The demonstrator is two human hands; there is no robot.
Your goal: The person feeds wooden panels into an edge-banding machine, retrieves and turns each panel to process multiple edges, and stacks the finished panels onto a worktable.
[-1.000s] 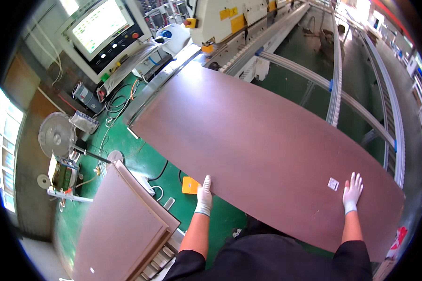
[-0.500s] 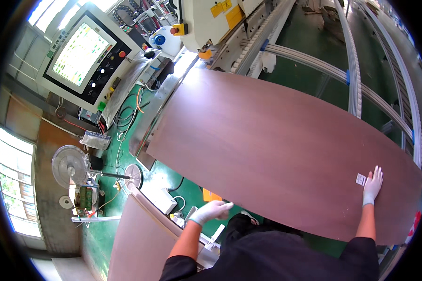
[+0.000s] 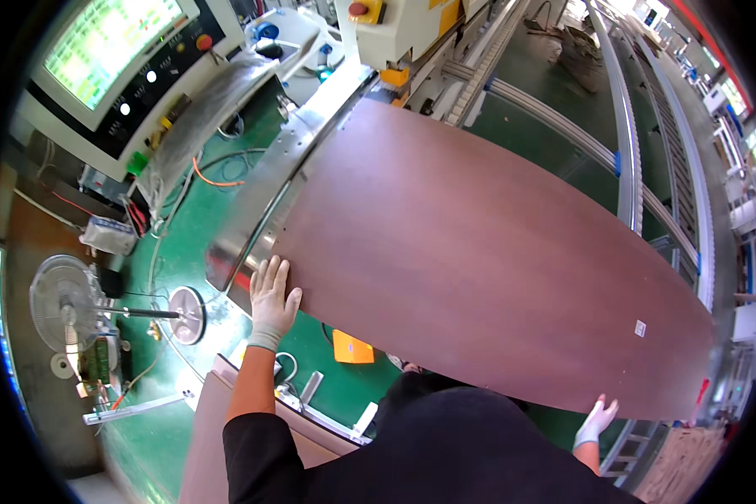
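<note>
Head view: brown panel (image 3: 487,252) lies across the machine, its left end beside the metal guide (image 3: 309,130). Left hand (image 3: 273,304), half-curled off the panel before, is now spread open at its near-left corner, not clenched. Right hand (image 3: 595,422) moved from beside the white label (image 3: 640,328) to the near edge; can't tell if gripping.

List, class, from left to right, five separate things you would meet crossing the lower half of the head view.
Fan's wire cage → fan's round base → person's gloved left hand → orange box on the floor → person's gloved right hand.
</note>
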